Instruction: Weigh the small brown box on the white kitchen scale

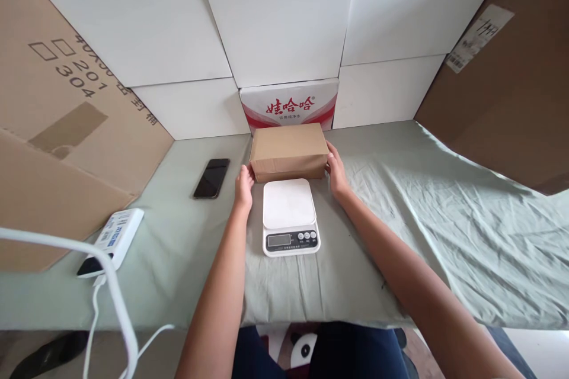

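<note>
Between my two hands sits a small brown cardboard box [288, 151], its near edge just behind a white kitchen scale [288, 204]. My left hand [244, 186] presses on the box's left end, and my right hand [336, 173] is against its right end. Some fingertips are hidden behind the box's sides. The scale has a bare platform, a grey display that looks blank, and a row of round buttons. Whether the box rests on the cloth or is slightly lifted, I cannot tell.
A dark phone [212, 178] lies left of my left hand. Further left is a white power bank [113, 241] with a white cable [100, 254]. White boxes [284, 23] wall off the back; large cardboard [57, 130] stands at both sides. Wrinkled green cloth [400, 189] covers the table.
</note>
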### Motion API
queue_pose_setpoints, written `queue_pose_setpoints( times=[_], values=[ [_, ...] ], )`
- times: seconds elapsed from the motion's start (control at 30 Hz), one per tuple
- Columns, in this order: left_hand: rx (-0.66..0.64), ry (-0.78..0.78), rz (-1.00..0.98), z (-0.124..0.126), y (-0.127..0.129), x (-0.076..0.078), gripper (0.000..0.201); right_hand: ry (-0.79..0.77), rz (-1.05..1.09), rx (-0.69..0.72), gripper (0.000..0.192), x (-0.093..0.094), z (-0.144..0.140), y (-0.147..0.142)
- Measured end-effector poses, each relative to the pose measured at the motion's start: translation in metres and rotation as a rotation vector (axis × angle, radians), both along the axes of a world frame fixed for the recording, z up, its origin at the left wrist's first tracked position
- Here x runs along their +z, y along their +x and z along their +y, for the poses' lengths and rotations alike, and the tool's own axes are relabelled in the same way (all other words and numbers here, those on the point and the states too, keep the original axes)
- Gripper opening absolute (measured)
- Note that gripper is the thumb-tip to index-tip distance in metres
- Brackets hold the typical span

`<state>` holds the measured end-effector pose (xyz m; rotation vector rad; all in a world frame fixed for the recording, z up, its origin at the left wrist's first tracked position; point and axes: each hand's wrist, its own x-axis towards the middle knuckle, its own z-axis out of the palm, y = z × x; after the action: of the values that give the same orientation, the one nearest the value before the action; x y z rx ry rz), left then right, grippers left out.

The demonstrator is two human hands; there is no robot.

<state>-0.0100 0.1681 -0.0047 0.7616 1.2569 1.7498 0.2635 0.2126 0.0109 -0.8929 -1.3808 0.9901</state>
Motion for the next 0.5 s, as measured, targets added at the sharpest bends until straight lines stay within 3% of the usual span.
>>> queue_pose_setpoints(
  times=[0.13,0.27,0.4,0.5],
  values=[
    [-0.023,0.017,0.025,0.0,0.001,0.007,0.077,-0.013,0.004,0.009,0.071,0.009,-0.005,-0.006],
    [0.005,0.126,0.09,-0.016,0.002,0.027,0.086,0.11,0.046,0.01,0.07,0.036,-0.017,-0.009],
    [0.064,0.238,0.144,-0.071,0.009,0.038,0.085,0.229,0.018,0.025,0.065,0.054,-0.057,0.002],
    [0.079,0.199,0.169,-0.119,0.017,0.029,0.081,0.195,-0.023,0.024,0.064,0.042,-0.096,0.012]
  ],
)
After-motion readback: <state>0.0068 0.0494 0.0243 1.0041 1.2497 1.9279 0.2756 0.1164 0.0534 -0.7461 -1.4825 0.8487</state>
